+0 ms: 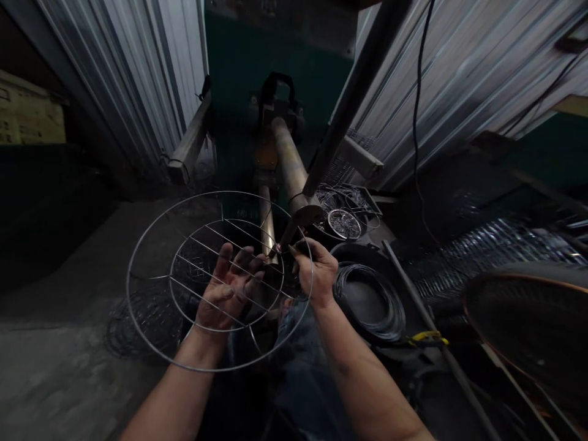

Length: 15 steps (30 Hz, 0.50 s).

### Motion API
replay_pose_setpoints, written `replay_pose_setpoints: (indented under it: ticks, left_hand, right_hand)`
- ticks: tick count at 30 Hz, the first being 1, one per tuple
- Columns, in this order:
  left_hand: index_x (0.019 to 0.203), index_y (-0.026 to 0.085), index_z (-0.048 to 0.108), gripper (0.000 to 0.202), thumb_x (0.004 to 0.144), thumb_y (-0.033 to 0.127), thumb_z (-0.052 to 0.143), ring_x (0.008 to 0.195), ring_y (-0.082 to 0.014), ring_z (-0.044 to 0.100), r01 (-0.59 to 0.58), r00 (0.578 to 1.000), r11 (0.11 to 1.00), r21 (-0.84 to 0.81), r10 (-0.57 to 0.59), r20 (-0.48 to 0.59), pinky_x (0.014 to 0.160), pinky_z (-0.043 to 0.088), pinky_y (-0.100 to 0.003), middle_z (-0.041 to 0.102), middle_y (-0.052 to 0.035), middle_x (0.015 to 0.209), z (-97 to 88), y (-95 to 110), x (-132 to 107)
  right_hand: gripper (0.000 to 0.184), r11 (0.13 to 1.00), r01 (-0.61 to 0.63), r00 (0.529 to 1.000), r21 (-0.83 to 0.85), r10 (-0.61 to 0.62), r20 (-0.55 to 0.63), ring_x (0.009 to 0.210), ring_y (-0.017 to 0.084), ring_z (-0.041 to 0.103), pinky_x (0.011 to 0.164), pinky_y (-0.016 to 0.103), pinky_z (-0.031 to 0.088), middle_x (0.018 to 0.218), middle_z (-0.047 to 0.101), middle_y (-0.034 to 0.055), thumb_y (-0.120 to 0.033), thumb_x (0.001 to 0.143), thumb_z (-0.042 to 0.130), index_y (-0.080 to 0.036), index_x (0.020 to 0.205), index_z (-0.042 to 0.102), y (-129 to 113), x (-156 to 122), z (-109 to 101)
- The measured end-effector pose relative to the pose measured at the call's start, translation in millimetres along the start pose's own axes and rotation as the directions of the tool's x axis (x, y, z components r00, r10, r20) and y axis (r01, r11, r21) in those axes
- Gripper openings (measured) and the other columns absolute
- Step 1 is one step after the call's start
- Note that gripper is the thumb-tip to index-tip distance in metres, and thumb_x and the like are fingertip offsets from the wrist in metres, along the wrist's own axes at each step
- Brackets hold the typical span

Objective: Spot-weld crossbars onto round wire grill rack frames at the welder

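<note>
A round wire rack (180, 359), made of an outer ring, a smaller inner ring and parallel cross wires, is tilted in front of me. My left hand (229, 288) is behind its cross wires, palm up, with the fingers spread and slightly curled. My right hand (318, 269) is closed at the rack's right side, its fingers pinched beside the machine's tips. What the pinch holds is too small and dark to make out. Over the rack's right part reaches the upper metal arm (291, 162) of a machine, and a lower brass-coloured rod (267, 220) points toward my hands.
Right of my hand lies a coil of wire (397, 306), with a bowl of small shiny pieces (344, 225) behind it. A metal bar (413, 294) with a yellow tie (427, 337) slants past. Bundled wire rings (142, 324) rest on the left floor. A black cable (417, 122) hangs at right.
</note>
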<state>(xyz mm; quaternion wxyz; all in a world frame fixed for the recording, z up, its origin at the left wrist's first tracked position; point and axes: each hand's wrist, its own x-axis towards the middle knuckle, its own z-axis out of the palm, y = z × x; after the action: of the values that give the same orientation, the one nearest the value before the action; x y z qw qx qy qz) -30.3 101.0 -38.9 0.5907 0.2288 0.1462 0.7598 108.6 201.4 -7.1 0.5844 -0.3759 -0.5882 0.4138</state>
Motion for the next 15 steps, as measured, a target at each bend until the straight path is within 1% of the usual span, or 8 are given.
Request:
replay_pose_setpoints:
  ticks: [2, 7, 10, 15]
  left_hand:
    - [0.115, 0.043, 0.06, 0.062, 0.062, 0.019, 0.078, 0.124, -0.0274, 0.046, -0.003, 1.0, 1.0, -0.006, 0.003, -0.002, 0.104, 0.039, -0.044, 0.054, 0.002, 0.13, -0.8, -1.1, 1.4]
    - [0.114, 0.043, 0.061, 0.063, 0.06, 0.015, 0.077, 0.125, -0.0254, 0.046, -0.001, 1.0, 0.999, -0.041, 0.001, -0.006, 0.105, 0.038, -0.042, 0.055, 0.0039, 0.128, -2.3, -4.7, 0.8]
    - [0.114, 0.044, 0.061, 0.062, 0.061, 0.015, 0.077, 0.125, -0.0252, 0.046, 0.0, 1.0, 0.999, -0.044, 0.0, -0.009, 0.106, 0.036, -0.042, 0.056, 0.0045, 0.127, -3.6, -7.0, -0.4]
    - [0.113, 0.044, 0.062, 0.061, 0.061, 0.016, 0.077, 0.125, -0.0256, 0.046, -0.002, 1.0, 0.999, -0.052, 0.002, 0.005, 0.102, 0.041, -0.039, 0.056, 0.0057, 0.127, -4.2, -9.3, -1.9]
  right_hand:
    - [0.014, 1.0, 0.015, 1.0, -0.016, -0.015, -0.006, 0.062, 0.014, 0.053, 0.06, 0.025, 0.046, 0.066, 0.06, -0.0015, -0.031, 0.069, 0.072, -0.018, 0.074, 0.067, 0.6, 2.9, 0.7]
    - [0.01, 1.0, 0.004, 1.0, 0.031, -0.005, 0.014, 0.064, 0.014, 0.054, 0.065, 0.026, 0.046, 0.067, 0.06, -0.0015, -0.027, 0.071, 0.071, -0.017, 0.074, 0.068, 4.3, 4.4, 2.3]
    - [0.009, 0.999, 0.001, 1.0, 0.051, -0.003, 0.025, 0.064, 0.014, 0.055, 0.066, 0.027, 0.046, 0.066, 0.06, -0.0016, -0.026, 0.071, 0.071, -0.017, 0.074, 0.068, 6.0, 4.6, 3.1]
    - [0.011, 1.0, -0.007, 1.0, 0.027, 0.006, 0.024, 0.064, 0.015, 0.055, 0.066, 0.027, 0.046, 0.067, 0.06, -0.0014, -0.027, 0.07, 0.071, -0.017, 0.073, 0.067, 6.6, 6.0, 4.1]
